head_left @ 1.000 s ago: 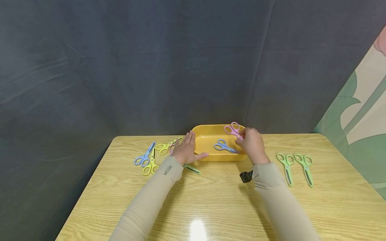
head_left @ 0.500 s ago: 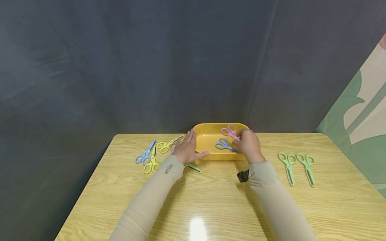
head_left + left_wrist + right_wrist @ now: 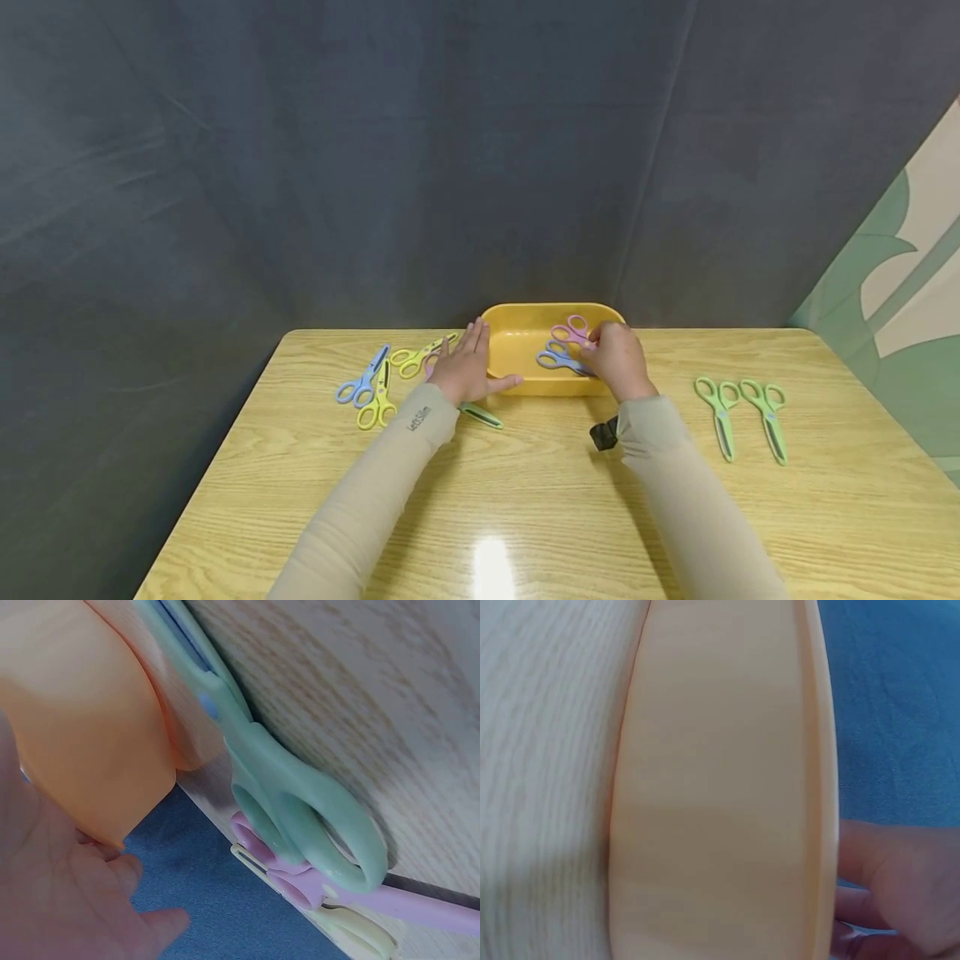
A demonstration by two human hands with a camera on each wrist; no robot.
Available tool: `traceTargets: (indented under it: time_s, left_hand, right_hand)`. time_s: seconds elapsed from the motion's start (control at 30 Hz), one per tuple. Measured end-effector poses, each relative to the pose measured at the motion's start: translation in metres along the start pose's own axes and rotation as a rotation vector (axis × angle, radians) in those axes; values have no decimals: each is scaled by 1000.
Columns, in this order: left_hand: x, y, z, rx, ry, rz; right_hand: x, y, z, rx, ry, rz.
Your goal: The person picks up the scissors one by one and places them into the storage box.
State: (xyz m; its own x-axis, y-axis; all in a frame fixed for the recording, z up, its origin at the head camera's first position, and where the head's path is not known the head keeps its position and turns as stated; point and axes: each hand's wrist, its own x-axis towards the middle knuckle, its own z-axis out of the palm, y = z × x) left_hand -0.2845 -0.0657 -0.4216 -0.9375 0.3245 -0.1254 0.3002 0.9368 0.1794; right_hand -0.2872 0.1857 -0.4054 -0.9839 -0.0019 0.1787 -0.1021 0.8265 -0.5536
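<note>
Dark cloth hangs behind a wood-grain desk; painted leaves show on the wall at right. I watch by head and wrist feeds.

Right hand: over the right end of a yellow tray, pinching pink scissors towards the blade end, ring handles pointing away and left. I read the scissors as light, stiff, hardly fragile; smooth plastic, so a little slick. Pivot or ring handles look the surer hold to me; the blades offer less to pinch and the two halves may swing. Right wrist feed is mostly tray wall, so the pinch itself is not shown there.

Left hand: spread, fingers straight against the tray's left end, thumb along the near rim. Tray looks thin-walled and light; I judge it would slide if knocked, and its rim is the natural grip.

Inside the tray, blue scissors lie under or beside the pink pair; contact I cannot tell.

Farther out, just by the left wrist: green scissors and a second pink pair. Left of those, two yellow pairs and another blue pair. Off right, two more green pairs lie side by side.
</note>
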Motion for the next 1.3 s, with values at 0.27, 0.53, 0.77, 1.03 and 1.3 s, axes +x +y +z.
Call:
traceTargets:
  time_s: [0.27,0.53,0.77,1.03,1.3]
  left_hand:
    - [1,0,1,1,-2,-4]
    - [0,1,1,-2,2,-1]
    - [4,-1,5,1,5,0]
    - [6,-1,4,0,-8,-6]
    - [7,-2,6,1,-12,-11]
  right_hand:
    - [5,2,4,-25,-11,-5]
    - [5,8,11,-75,1,-15]
    - [6,9,16,-128,0,-21]
    - [7,7,16,-171,-32,11]
    - [9,6,16,-199,-101,57]
